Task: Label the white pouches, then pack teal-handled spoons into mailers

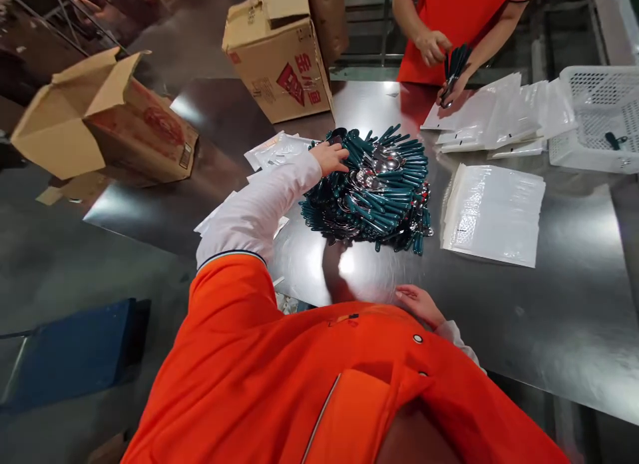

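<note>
A large heap of spoons and other cutlery (379,191) with dark teal handles lies on the metal table, handles pointing several ways. My left hand (330,159) reaches to the heap's upper left side. Its fingers lie stretched over the handles, with no piece visibly gripped; the undersides of the fingertips are hidden. Low by the table's near edge, my right hand (422,305) rests apart from the heap. Its fingers are extended to the left and nothing shows in them.
White plastic bags (494,214) are stacked right of the heap, more bags (504,111) behind them. A white basket (594,151) stands far right. Two cardboard boxes (284,64) (144,128) stand at the back and left. Across the table, a co-worker's hands (452,91) hold several dark-handled utensils.
</note>
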The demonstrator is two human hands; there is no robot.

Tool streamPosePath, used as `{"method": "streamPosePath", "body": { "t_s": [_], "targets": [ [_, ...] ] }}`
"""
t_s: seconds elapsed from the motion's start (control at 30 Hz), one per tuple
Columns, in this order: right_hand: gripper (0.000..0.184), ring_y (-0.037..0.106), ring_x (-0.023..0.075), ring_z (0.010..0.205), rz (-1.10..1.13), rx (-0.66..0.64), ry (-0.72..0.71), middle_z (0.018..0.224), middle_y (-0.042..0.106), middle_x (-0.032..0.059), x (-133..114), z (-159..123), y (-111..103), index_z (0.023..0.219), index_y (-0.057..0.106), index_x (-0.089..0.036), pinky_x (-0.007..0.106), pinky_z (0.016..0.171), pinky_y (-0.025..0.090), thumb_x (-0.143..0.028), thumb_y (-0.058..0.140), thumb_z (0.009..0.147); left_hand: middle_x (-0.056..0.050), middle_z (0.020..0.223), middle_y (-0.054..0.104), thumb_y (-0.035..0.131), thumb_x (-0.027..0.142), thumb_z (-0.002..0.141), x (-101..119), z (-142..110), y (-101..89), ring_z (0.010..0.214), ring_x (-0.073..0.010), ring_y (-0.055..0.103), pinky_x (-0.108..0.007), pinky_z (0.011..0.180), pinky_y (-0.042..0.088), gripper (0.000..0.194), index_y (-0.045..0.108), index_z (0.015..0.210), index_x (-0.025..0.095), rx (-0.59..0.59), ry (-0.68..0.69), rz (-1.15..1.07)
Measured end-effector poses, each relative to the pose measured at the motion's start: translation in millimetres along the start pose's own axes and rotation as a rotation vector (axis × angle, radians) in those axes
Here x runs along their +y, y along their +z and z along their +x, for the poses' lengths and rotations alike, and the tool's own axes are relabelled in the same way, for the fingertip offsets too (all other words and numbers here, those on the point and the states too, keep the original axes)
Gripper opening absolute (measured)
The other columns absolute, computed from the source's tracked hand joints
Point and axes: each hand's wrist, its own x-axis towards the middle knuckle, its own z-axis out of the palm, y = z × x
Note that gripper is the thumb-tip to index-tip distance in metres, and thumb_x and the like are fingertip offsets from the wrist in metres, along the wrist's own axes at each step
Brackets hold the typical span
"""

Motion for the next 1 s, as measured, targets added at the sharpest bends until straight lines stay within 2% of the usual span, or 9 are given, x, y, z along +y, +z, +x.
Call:
{"method": "streamPosePath", "body": {
  "t_s": [0.1, 0.17, 0.33, 0.43, 0.5, 0.6, 0.7, 0.83, 1.0],
  "targets": [
    [0.039, 0.074, 0.0337, 0.111, -0.004, 0.0, 0.006, 0.114, 0.079, 0.0145, 6, 3, -1, 0.094, 0.077, -0.02, 0.052, 0.107, 0.056, -0.049, 0.081, 0.068, -0.007, 0.137, 0.064, 0.064, 0.022, 0.091, -9, 2, 4.0, 0.127, -0.0317, 0.052, -0.046, 0.101, 0.041, 0.021, 0.08, 0.103, 0.028, -0.088, 0.175, 0.236],
    [0.037, 0.074, 0.0329, 0.112, -0.014, 0.011, 0.004, 0.115, 0.079, 0.0144, 7, 5, -2, 0.095, 0.077, -0.02, 0.051, 0.109, 0.056, -0.047, 0.079, 0.069, -0.008, 0.138, 0.064, 0.061, 0.02, 0.088, -11, 4, 4.1, 0.126, -0.032, 0.053, -0.045, 0.096, 0.043, 0.025, 0.08, 0.103, 0.028, -0.13, 0.266, 0.359],
    [0.029, 0.076, 0.0312, 0.109, -0.028, 0.021, 0.003, 0.111, 0.08, 0.0127, 4, 8, -6, 0.093, 0.076, -0.021, 0.05, 0.108, 0.057, -0.042, 0.078, 0.072, -0.007, 0.121, 0.07, 0.069, 0.02, 0.08, -7, 7, -1.4, 0.123, -0.0303, 0.057, -0.042, 0.095, 0.044, 0.022, 0.078, 0.098, 0.027, -0.113, 0.335, 0.297],
    [0.025, 0.076, 0.0314, 0.11, -0.022, 0.042, 0.005, 0.112, 0.08, 0.0128, 0, 8, -9, 0.091, 0.076, -0.022, 0.049, 0.109, 0.057, -0.039, 0.078, 0.073, -0.008, 0.117, 0.071, 0.067, 0.015, 0.079, -4, 3, -3.5, 0.123, -0.0314, 0.058, -0.043, 0.095, 0.044, 0.019, 0.076, 0.092, 0.025, -0.161, 0.396, 0.303],
    [0.025, 0.076, 0.0316, 0.11, -0.009, 0.055, 0.013, 0.112, 0.08, 0.0132, -1, 8, -10, 0.091, 0.076, -0.022, 0.049, 0.109, 0.057, -0.039, 0.078, 0.073, -0.01, 0.12, 0.071, 0.061, 0.014, 0.084, -3, -3, -2.3, 0.124, -0.0318, 0.057, -0.044, 0.095, 0.044, 0.021, 0.076, 0.095, 0.024, -0.196, 0.394, 0.339],
    [0.026, 0.076, 0.032, 0.109, -0.009, 0.061, 0.022, 0.111, 0.08, 0.0133, -1, 8, -11, 0.091, 0.076, -0.022, 0.048, 0.108, 0.058, -0.04, 0.08, 0.073, -0.013, 0.133, 0.067, 0.047, 0.012, 0.093, -3, -11, 2.4, 0.124, -0.0304, 0.058, -0.044, 0.091, 0.044, 0.039, 0.073, 0.12, 0.024, -0.199, 0.324, 0.365],
    [0.029, 0.076, 0.0329, 0.108, -0.029, 0.058, 0.007, 0.111, 0.08, 0.0139, -1, 10, -10, 0.09, 0.076, -0.022, 0.048, 0.106, 0.059, -0.044, 0.081, 0.072, -0.012, 0.137, 0.066, 0.042, 0.009, 0.093, -4, -12, 7.6, 0.124, -0.0296, 0.057, -0.044, 0.09, 0.043, 0.049, 0.068, 0.132, 0.026, -0.205, 0.295, 0.371],
    [0.035, 0.076, 0.0337, 0.108, -0.017, 0.045, -0.011, 0.11, 0.08, 0.015, -2, 12, -11, 0.09, 0.075, -0.02, 0.05, 0.106, 0.058, -0.048, 0.081, 0.069, -0.014, 0.128, 0.07, 0.05, 0.009, 0.086, -5, -3, 10.6, 0.124, -0.0317, 0.058, -0.046, 0.092, 0.042, 0.048, 0.069, 0.126, 0.026, -0.279, 0.343, 0.38],
    [0.03, 0.076, 0.0333, 0.109, -0.024, 0.095, -0.015, 0.108, 0.081, 0.0141, 6, 11, -17, 0.091, 0.076, -0.023, 0.047, 0.105, 0.059, -0.046, 0.079, 0.071, -0.013, 0.132, 0.069, 0.064, 0.004, 0.059, -7, 3, 6.9, 0.13, -0.0323, 0.055, -0.045, 0.095, 0.042, 0.067, 0.067, 0.123, 0.025, -0.369, 0.431, 0.389]
  ]
}}
